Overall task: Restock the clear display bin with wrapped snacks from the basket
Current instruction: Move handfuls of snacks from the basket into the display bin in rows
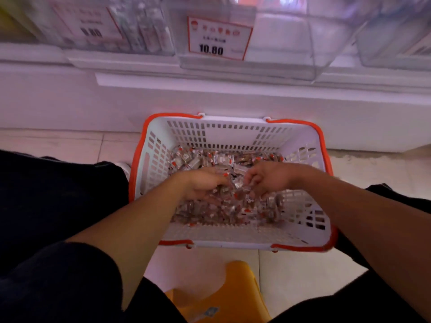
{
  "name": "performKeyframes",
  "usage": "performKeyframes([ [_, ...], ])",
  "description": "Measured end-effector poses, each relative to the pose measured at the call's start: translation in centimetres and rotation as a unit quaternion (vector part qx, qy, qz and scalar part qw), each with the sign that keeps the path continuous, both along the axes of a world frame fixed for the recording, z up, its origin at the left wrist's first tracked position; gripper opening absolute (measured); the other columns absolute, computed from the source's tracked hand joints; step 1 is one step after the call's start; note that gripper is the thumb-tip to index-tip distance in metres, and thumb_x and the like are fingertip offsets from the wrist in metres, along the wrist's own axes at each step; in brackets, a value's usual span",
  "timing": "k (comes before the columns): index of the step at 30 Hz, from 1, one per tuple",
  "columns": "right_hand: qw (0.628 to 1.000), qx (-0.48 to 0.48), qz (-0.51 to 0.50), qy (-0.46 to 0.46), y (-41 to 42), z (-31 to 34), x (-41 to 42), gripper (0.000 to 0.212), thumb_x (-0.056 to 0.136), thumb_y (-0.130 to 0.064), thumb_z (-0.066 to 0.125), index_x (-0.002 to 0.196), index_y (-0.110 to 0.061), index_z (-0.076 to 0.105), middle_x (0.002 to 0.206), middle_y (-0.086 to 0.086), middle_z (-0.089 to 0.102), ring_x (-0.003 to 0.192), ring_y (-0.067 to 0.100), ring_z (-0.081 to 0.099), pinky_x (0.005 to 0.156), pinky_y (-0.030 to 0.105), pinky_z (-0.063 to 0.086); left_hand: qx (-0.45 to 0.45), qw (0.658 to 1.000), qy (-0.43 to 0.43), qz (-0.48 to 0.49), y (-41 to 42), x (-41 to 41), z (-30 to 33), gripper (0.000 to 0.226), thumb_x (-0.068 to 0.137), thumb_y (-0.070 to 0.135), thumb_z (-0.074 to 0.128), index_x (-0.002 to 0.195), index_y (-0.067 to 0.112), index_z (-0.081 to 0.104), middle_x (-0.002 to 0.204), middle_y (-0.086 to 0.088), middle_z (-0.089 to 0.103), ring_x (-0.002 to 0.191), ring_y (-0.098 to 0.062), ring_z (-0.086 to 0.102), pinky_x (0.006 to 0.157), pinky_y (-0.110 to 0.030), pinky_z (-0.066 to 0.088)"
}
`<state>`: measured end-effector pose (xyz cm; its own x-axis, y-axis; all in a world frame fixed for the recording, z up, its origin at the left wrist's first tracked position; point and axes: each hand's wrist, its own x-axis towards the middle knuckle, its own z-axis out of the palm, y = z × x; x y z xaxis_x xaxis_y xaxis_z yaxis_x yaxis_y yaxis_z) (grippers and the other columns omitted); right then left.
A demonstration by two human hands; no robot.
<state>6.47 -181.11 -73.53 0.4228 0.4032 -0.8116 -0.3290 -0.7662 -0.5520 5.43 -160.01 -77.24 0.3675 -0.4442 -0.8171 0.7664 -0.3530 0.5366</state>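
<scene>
Both hands are down in the white slotted plastic basket w/ orange rim [149, 159], left hand [202, 185] and right hand [268, 178] curled, each grip closed on a clump of small clear red-marked wrapped snacks [210, 159]. Clear plastic display bin w/ price tag [279, 43] sits straight ahead and above the basket on the shelf, roughly equidistant from both hands, so next move is prob. a lift up and fwd.

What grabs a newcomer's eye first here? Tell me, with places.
The white basket with orange rim sits on the floor at centre, full of wrapped snacks. The left hand and right hand dig into them. Above, a price tag reading 10.80 fronts the clear bin.
</scene>
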Motion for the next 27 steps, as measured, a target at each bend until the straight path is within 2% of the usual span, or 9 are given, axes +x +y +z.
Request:
performKeyframes([
  [2,0.997,0.028,0.046,-0.052,0.1,4.8,1.6,0.024,0.085,0.001,0.071,0.107,-0.007,0.064,0.09,0.011,0.07,0.079,0.018,0.063,0.072,0.029,0.051,-0.039,0.999,-0.033,-0.014,0.2,1.7,4.4,0.009,0.096,0.002,0.056,0.095,0.01,0.061,0.097,-0.014,0.065,0.089,-0.025,0.062,0.093,-0.047,0.051],
  [5,0.982,0.069,0.082,-0.153,-0.3,12.1,3.0,0.025,0.084,-0.002,0.073,0.107,-0.009,0.069,0.105,0.012,0.073,0.09,0.024,0.069,0.085,0.037,0.053,-0.065,0.995,-0.074,-0.017,1.4,4.0,12.1,0.013,0.093,0.01,0.063,0.105,0.005,0.065,0.089,-0.009,0.064,0.067,-0.014,0.062,0.063,-0.028,0.055],
  [6,0.978,0.094,0.058,-0.175,-0.7,14.3,3.2,0.028,0.083,-0.003,0.074,0.109,-0.009,0.069,0.107,0.012,0.073,0.092,0.024,0.069,0.088,0.037,0.053,-0.071,0.993,-0.088,-0.017,1.8,4.4,14.7,0.022,0.091,0.019,0.066,0.108,0.005,0.066,0.084,-0.004,0.062,0.062,-0.011,0.059,0.057,-0.025,0.052],
  [8,0.963,0.17,-0.042,-0.206,-1.3,18.0,3.1,0.036,0.08,-0.005,0.074,0.115,-0.007,0.067,0.109,0.014,0.073,0.093,0.017,0.066,0.087,0.03,0.054,-0.093,0.989,-0.112,-0.004,2.4,4.8,18.9,0.04,0.084,0.035,0.07,0.116,0.011,0.066,0.088,0.001,0.064,0.065,-0.009,0.06,0.06,-0.026,0.053],
  [11,0.908,0.286,-0.184,-0.243,-1.1,21.3,2.5,0.041,0.076,-0.003,0.069,0.117,-0.003,0.066,0.107,0.016,0.073,0.094,0.02,0.067,0.085,0.028,0.056,-0.156,0.979,-0.123,0.047,2.2,4.4,23.3,0.048,0.081,0.047,0.065,0.122,0.023,0.066,0.11,-0.003,0.066,0.078,-0.017,0.067,0.072,-0.043,0.058],
  [15,0.837,0.361,-0.241,-0.334,0.5,22.8,2.7,0.034,0.077,-0.005,0.068,0.111,-0.008,0.07,0.101,0.012,0.075,0.091,0.016,0.07,0.083,0.023,0.055,-0.224,0.956,-0.167,0.087,1.5,4.4,25.6,0.061,0.078,0.056,0.059,0.131,0.025,0.055,0.109,-0.011,0.071,0.085,-0.024,0.072,0.062,-0.033,0.059],
  [19,0.811,0.362,-0.231,-0.396,0.8,22.8,3.2,0.033,0.082,-0.009,0.066,0.115,-0.01,0.07,0.106,0.009,0.074,0.096,0.017,0.071,0.085,0.021,0.054,-0.265,0.939,-0.185,0.118,1.5,5.4,26.5,0.038,0.082,0.04,0.068,0.11,0.016,0.073,0.111,-0.023,0.071,0.093,-0.027,0.073,0.075,-0.028,0.06],
  [23,0.797,0.303,-0.205,-0.481,1.2,21.8,3.3,0.033,0.084,-0.013,0.065,0.116,-0.021,0.071,0.113,-0.003,0.066,0.106,0.013,0.066,0.091,0.023,0.052,-0.253,0.941,-0.205,0.089,1.1,5.9,25.9,0.031,0.075,0.019,0.077,0.105,0.013,0.075,0.113,-0.015,0.072,0.104,-0.025,0.07,0.082,-0.026,0.057],
  [27,0.807,0.262,-0.166,-0.502,2.3,20.8,2.9,0.041,0.093,-0.02,0.062,0.132,-0.033,0.06,0.129,-0.019,0.059,0.114,0.007,0.061,0.088,0.024,0.054,-0.231,0.949,-0.204,0.06,0.5,5.6,25.6,0.03,0.077,0.011,0.077,0.103,0.025,0.075,0.107,-0.012,0.073,0.103,-0.025,0.071,0.072,-0.027,0.059],
])
